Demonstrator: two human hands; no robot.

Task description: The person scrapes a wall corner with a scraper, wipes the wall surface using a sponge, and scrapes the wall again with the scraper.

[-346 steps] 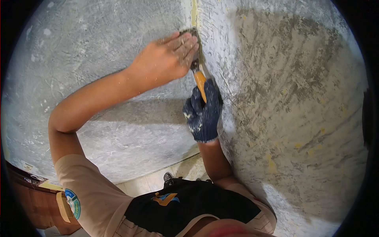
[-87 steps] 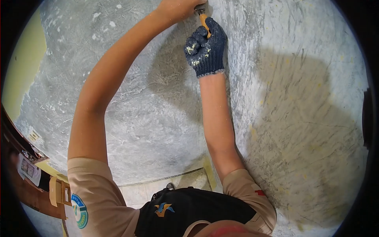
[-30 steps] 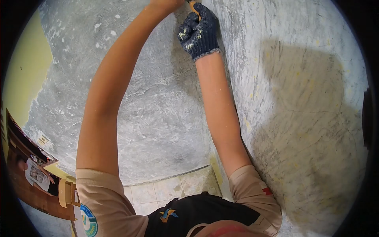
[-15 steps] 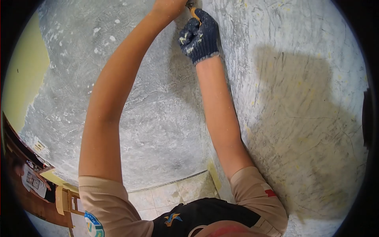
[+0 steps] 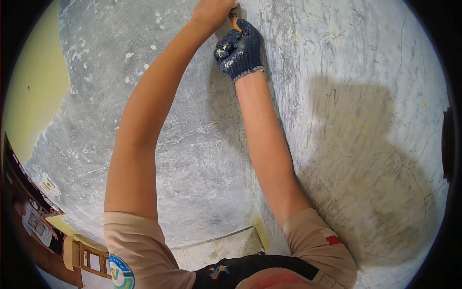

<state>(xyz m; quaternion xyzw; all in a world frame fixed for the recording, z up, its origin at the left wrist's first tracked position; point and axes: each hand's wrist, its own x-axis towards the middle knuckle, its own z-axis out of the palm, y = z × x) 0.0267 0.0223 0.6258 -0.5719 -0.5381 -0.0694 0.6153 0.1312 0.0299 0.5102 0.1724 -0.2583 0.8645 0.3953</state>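
Note:
My right hand (image 5: 240, 50), in a dark knitted glove smeared with pale material, is closed around the orange-brown handle of a scraper (image 5: 236, 23). The tool points up along the wall corner; a dark metal neck shows above the handle, and its blade is hidden. My bare left hand (image 5: 214, 13) is at the top edge of the view, with its fingers closed together at the metal end of the scraper. Its fingertips are partly hidden. Both arms are stretched out toward the grey wall (image 5: 192, 159), whose surface is rough and scratched.
A second wall (image 5: 346, 48) meets it at the right, carrying my shadow. Yellow-green paint (image 5: 36, 72) remains at the far left. A wall socket (image 5: 48, 185), a person (image 5: 41, 229) and a wooden chair-like frame (image 5: 91, 257) are at lower left. Floor tiles (image 5: 211, 253) show below.
The view has shifted, so the walls appear slightly lower and further right. My gloved right hand sits a little lower in view, both hands still at the scraper.

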